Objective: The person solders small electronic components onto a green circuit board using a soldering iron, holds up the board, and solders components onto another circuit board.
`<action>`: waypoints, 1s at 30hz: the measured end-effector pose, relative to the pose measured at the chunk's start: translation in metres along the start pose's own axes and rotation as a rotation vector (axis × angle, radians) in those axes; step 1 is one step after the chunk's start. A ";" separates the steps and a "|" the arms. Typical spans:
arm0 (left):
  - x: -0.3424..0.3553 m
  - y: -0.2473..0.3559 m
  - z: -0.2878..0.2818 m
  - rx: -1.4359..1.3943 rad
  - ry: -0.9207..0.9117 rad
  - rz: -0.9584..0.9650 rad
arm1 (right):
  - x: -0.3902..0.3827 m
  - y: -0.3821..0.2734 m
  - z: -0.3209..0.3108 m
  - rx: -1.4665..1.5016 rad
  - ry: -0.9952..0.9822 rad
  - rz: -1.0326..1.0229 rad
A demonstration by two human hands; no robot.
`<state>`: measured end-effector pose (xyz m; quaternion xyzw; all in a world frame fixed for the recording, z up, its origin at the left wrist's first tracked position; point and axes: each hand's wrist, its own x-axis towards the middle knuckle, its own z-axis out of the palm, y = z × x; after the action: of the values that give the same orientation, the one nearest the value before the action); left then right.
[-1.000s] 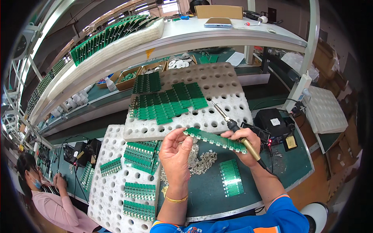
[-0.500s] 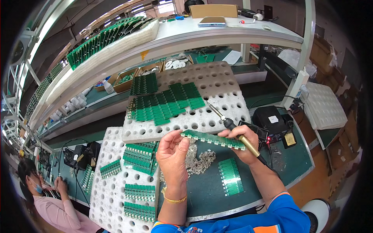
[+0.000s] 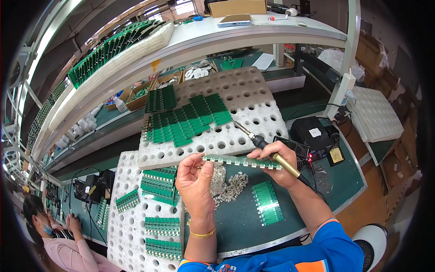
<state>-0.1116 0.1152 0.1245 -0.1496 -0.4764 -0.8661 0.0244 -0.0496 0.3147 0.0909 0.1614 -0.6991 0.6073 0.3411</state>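
My left hand pinches the left end of a green circuit-board strip, turned nearly edge-on with small parts along its edge. My right hand grips the strip's right end together with a soldering iron, whose tip points up and left over a foam tray. Below my hands, on the green mat, lie a board panel and a heap of small metal parts. More boards rest on the upper foam tray and on the lower left one.
A black soldering station stands at the right. An overhead shelf holds a phone, a carton and racked boards. Boxes of parts sit behind. A co-worker works at lower left; stacked foam sheets stand far right.
The board strip has turned more edge-on, and both hands sit slightly further left in the picture. The whole view has shifted a little as well.
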 end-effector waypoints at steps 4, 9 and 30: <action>0.000 0.004 0.002 0.010 -0.015 0.030 | 0.000 0.001 -0.001 0.033 0.006 0.003; -0.001 0.006 0.002 0.033 0.022 0.020 | -0.001 0.002 0.000 0.053 0.022 0.023; 0.003 0.000 0.006 -0.043 0.002 -0.218 | 0.003 -0.015 0.004 0.391 0.302 0.112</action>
<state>-0.1131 0.1203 0.1282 -0.0967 -0.4712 -0.8737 -0.0727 -0.0437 0.3082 0.1037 0.0928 -0.5172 0.7661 0.3700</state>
